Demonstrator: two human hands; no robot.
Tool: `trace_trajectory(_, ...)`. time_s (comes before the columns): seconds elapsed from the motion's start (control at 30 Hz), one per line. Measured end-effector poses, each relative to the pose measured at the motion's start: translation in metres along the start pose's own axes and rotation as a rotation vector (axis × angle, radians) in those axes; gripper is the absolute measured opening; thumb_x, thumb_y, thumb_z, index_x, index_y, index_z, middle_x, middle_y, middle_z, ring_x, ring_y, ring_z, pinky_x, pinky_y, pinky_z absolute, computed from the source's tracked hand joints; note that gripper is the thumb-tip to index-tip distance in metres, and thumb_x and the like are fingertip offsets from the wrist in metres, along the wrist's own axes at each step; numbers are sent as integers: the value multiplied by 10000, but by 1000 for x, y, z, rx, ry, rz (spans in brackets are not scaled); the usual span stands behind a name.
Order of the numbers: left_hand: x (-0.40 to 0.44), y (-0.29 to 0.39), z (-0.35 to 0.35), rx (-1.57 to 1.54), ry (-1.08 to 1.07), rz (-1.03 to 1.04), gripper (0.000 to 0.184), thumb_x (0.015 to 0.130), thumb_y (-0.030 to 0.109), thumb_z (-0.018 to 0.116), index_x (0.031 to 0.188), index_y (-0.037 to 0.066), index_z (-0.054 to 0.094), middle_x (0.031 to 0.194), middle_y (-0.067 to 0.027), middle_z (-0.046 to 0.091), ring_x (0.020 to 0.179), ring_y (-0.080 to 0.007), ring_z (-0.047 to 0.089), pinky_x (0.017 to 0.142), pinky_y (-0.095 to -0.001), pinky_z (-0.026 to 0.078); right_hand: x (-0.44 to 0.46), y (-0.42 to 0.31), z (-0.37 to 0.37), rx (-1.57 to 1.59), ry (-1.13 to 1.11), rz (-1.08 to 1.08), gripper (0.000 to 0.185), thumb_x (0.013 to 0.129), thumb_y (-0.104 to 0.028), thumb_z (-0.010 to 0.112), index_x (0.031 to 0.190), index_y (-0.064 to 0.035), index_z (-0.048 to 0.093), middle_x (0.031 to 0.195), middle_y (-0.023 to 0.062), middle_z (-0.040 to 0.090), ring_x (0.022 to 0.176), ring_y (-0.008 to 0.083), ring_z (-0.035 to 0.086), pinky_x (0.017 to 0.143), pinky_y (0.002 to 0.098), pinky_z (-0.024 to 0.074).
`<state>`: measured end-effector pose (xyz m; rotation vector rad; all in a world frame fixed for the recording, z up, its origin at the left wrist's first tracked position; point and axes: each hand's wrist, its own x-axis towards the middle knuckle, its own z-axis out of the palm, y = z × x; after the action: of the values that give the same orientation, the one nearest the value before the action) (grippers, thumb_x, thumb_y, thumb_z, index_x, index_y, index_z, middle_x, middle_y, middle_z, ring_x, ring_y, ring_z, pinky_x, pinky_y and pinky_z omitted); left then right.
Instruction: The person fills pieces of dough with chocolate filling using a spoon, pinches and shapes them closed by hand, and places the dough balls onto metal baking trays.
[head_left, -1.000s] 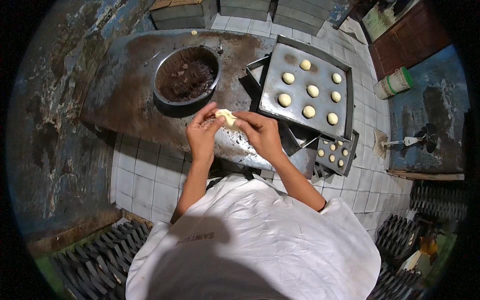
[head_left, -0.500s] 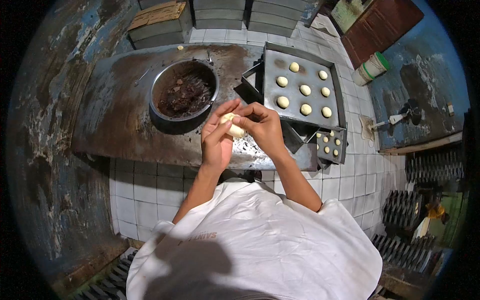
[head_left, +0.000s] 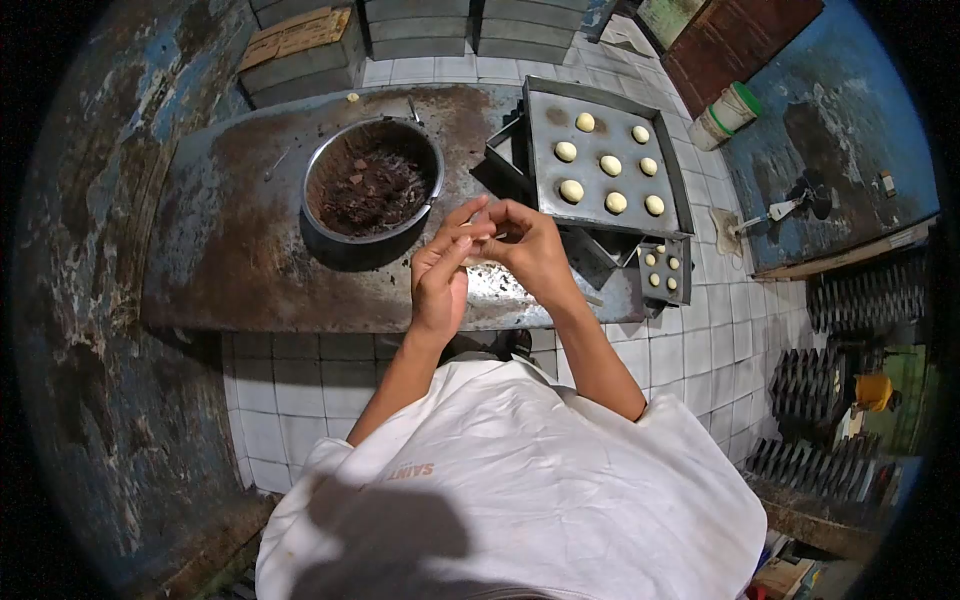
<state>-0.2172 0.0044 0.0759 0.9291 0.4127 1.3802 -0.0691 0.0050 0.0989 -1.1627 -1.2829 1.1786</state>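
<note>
My left hand (head_left: 439, 278) and my right hand (head_left: 533, 252) meet above the near edge of the table, fingers curled in and pressed together. Between them is a piece of pale dough, now almost wholly covered by the fingers. Just beyond my left hand stands a round metal bowl (head_left: 436, 190) with dark brown crumbly filling (head_left: 365, 190) in it. To the right of my right hand, a square metal tray (head_left: 600, 137) carries several round dough balls (head_left: 610, 166), set apart from one another.
The worn metal table (head_left: 220, 240) has a small dough bit (head_left: 352, 97) at its far edge. A lower tray (head_left: 664, 289) with more dough balls sits at right. Metal boxes (head_left: 415, 28) line the back; a green-lidded bucket (head_left: 722, 118) stands by the wall.
Both hands have closed further over the dough, which showed plainly before and is now mostly hidden. The camera view has shifted slightly.
</note>
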Motion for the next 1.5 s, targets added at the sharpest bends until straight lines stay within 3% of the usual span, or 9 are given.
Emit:
trace_trajectory(0.2,-10,-11,-15,-258,369,-238,309,1040,208,580,1243,-22,619,1288,-163,644,1196,-223,615,1039,-341,487,-10,-7,23,-244,120,-200,273,789,-47,794,1060,-30,768,939,81,702,808,182,673,716,306,533)
trace_trajectory(0.43,-6,-18,-4,-247,321,-173,276,1075,213,532,1211,3,649,1245,-140,668,1151,-191,628,993,-325,491,-8,-5,17,-719,260,-430,222,766,-54,805,986,-69,776,925,114,663,817,275,674,718,332,534)
trace_trajectory(0.57,3,-43,9,-176,269,-111,267,1080,219,522,1154,1,658,1270,-142,656,1174,-203,613,1041,-342,459,4,12,-3,-47,181,-65,187,783,-96,810,948,-17,768,794,119,681,698,225,664,666,329,516)
trace_trajectory(0.7,27,-74,28,-141,437,-164,238,1074,222,540,1074,2,631,1141,-133,680,1072,-186,640,960,-318,505,5,19,-21,-310,359,-164,228,816,-106,785,1016,3,769,801,129,703,711,213,676,695,327,530)
trace_trajectory(0.77,43,-85,37,-125,523,-235,248,1045,306,600,1045,58,605,976,-26,630,860,-136,644,736,-297,540,6,17,-29,-326,354,-186,214,841,-94,752,1036,-7,769,816,135,700,732,232,678,704,338,535)
trace_trajectory(1.13,103,-168,123,283,496,-241,445,1088,342,508,934,-31,694,947,-97,715,874,-120,641,783,-285,503,39,51,-162,-153,424,78,336,792,-139,828,1071,-33,674,1061,64,638,1096,204,622,912,312,503)
trace_trajectory(1.27,122,-192,127,631,100,-149,395,1067,317,529,1035,-9,749,1349,-161,634,1271,-249,553,1080,-386,402,60,76,-229,219,-72,314,489,956,-204,709,1373,12,571,1236,99,670,1107,149,613,920,289,513)
trace_trajectory(1.37,131,-204,122,688,110,-181,391,1055,345,541,1204,38,730,1459,-171,543,1344,-275,497,1140,-402,340,86,76,-267,397,-436,611,392,990,-223,682,1271,46,645,1152,88,690,1066,139,631,891,282,532)
trace_trajectory(1.5,121,-182,93,722,351,-132,418,1052,260,534,1367,-4,609,1489,-167,512,1389,-272,459,1182,-386,296,181,90,-310,-63,-624,367,407,872,-195,778,1193,37,684,1105,96,727,967,159,674,873,335,551)
